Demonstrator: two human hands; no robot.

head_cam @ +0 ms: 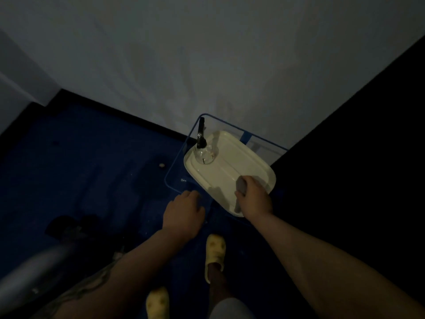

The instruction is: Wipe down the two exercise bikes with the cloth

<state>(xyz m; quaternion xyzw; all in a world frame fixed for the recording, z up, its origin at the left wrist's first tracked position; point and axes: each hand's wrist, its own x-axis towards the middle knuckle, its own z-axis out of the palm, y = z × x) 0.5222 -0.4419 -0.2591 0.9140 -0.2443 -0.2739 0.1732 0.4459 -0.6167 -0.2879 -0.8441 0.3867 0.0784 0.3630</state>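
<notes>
The room is dim. My right hand (253, 199) grips a grey cloth (241, 186) over the near end of a cream tray (250, 162). That tray lies on a clear table with a blue rim (177, 155). A clear spray bottle (203, 150) with a black nozzle stands at the tray's far left corner. My left hand (184, 212) hovers left of the tray at the table's near edge, fingers curled loosely, holding nothing. A grey, blurred part of an exercise bike (34, 268) shows at the lower left, with its dark base (69, 229) on the floor.
The floor (92, 169) is dark blue, with a small pale object (162, 165) lying left of the table. A white wall (207, 65) with a black skirting rises behind. A black surface (368, 157) fills the right side. My feet in yellow slippers (215, 254) stand below the table.
</notes>
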